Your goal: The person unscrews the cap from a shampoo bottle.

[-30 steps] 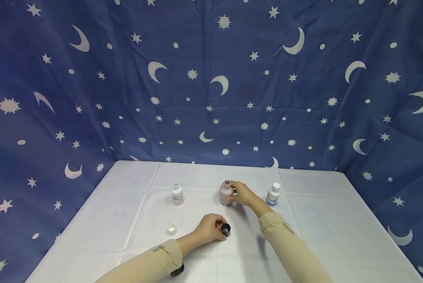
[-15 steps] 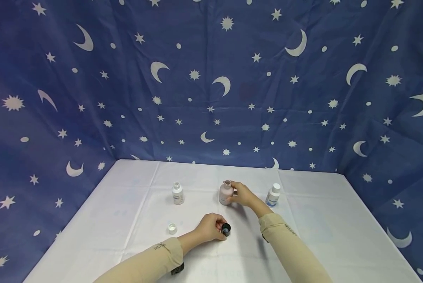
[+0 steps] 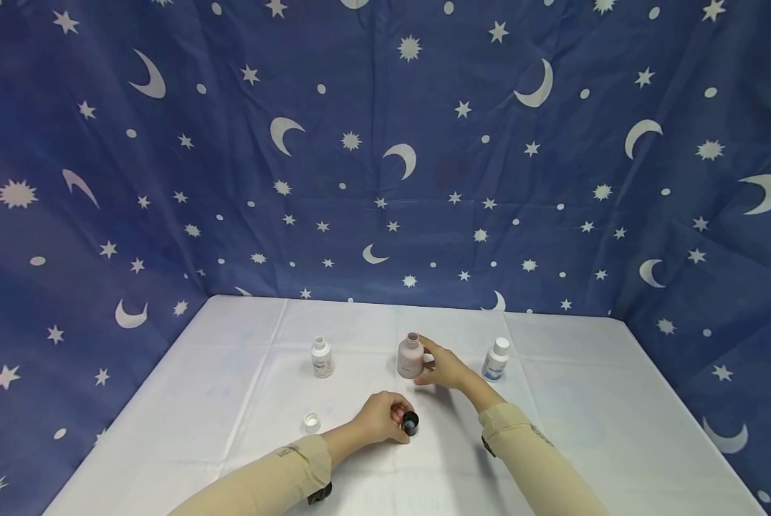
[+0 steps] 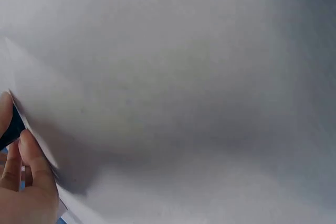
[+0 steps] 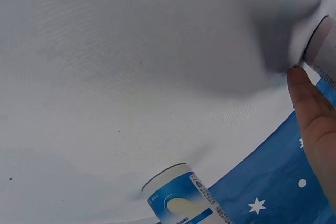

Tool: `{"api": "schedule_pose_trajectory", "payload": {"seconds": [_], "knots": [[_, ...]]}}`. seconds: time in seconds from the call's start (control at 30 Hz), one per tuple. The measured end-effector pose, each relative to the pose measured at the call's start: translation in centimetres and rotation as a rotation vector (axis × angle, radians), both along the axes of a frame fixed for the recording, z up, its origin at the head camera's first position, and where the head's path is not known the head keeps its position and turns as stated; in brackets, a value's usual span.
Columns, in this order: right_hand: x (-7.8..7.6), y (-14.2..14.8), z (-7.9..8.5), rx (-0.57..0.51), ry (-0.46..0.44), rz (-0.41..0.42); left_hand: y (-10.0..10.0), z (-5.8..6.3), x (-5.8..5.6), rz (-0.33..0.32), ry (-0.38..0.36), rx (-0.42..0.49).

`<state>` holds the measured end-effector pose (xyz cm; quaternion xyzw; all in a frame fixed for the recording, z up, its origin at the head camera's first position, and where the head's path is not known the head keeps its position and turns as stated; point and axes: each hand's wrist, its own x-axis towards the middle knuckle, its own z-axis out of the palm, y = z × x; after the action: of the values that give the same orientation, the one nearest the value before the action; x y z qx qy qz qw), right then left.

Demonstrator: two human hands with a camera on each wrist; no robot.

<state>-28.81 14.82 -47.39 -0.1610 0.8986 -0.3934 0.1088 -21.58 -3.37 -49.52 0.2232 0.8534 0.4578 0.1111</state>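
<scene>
My left hand (image 3: 375, 419) pinches a black bottle cap (image 3: 410, 423) close over the table, its hollow side facing up. Behind the cap stands an uncapped pinkish bottle (image 3: 410, 358), upright. At that bottle's right side is my right hand (image 3: 446, 367), fingers spread and thumb apart from the bottle's lower side. In the right wrist view the straight thumb (image 5: 307, 98) points toward the base of the bottle. The left wrist view catches the left fingers and the dark cap (image 4: 13, 129) only at its left edge.
An open white bottle (image 3: 322, 360) stands at the left, with a white cap (image 3: 311, 423) lying in front of it. To the right is a white bottle with a blue label (image 3: 496, 360), its cap on. A star-and-moon curtain (image 3: 385, 158) borders the white-covered table (image 3: 592, 401).
My right hand has loosened from the pinkish bottle, its thumb and fingers moving slightly away to the right and toward me. The left hand still holds the black cap in the same place.
</scene>
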Motion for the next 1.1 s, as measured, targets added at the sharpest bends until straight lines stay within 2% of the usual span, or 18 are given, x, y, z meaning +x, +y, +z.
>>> {"api": "schedule_pose_trajectory", "payload": {"seconds": [0.13, 0.23, 0.43, 0.63, 0.73, 0.9, 1.1], "knots": [[0.3, 0.5, 0.3, 0.006, -0.052, -0.065, -0.1, 0.3, -0.3, -0.013, -0.039, -0.005], [0.5, 0.8, 0.6, 0.006, -0.090, -0.081, -0.1, 0.7, -0.3, -0.018, -0.076, -0.012], [1.3, 1.5, 0.5, 0.023, -0.106, -0.102, -0.5, 1.2, 0.5, -0.026, -0.147, -0.013], [1.9, 1.4, 0.3, -0.106, -0.098, -0.119, -1.4, 1.3, 1.4, 0.030, -0.191, -0.002], [2.1, 1.4, 0.6, -0.153, -0.092, -0.141, -1.7, 1.5, 1.5, 0.052, -0.167, 0.013], [2.6, 1.9, 1.5, -0.149, -0.079, -0.133, -1.9, 2.3, 1.0, 0.104, -0.084, 0.006], [3.0, 3.3, 2.5, -0.143, -0.076, -0.046, -1.5, 3.3, 0.3, 0.131, -0.044, 0.019]]}}
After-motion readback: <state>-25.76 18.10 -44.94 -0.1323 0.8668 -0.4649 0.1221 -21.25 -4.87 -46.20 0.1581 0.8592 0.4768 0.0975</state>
